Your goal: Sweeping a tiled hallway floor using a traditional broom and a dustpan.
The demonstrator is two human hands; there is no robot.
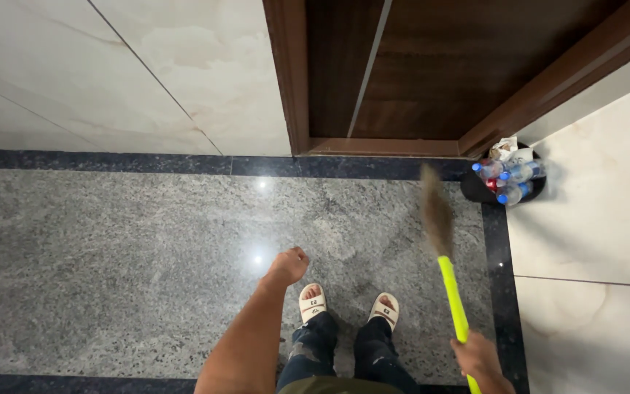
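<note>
My right hand (477, 355) grips the bright yellow-green handle of a broom (452, 295) at the lower right. Its brown bristle head (436, 211) is blurred and points toward the wooden door. My left hand (290, 264) hangs in front of me with the fingers curled into a loose fist, holding nothing. Below it are my two feet in white sandals (313, 301) on the grey granite floor (125, 263).
A dark brown wooden door (432, 66) in its frame stands ahead. A small black bin (475, 188) with plastic bottles and crumpled paper sits in the corner at right. Pale tiled walls rise at left (111, 73) and right (599, 241). A dark border strip edges the floor.
</note>
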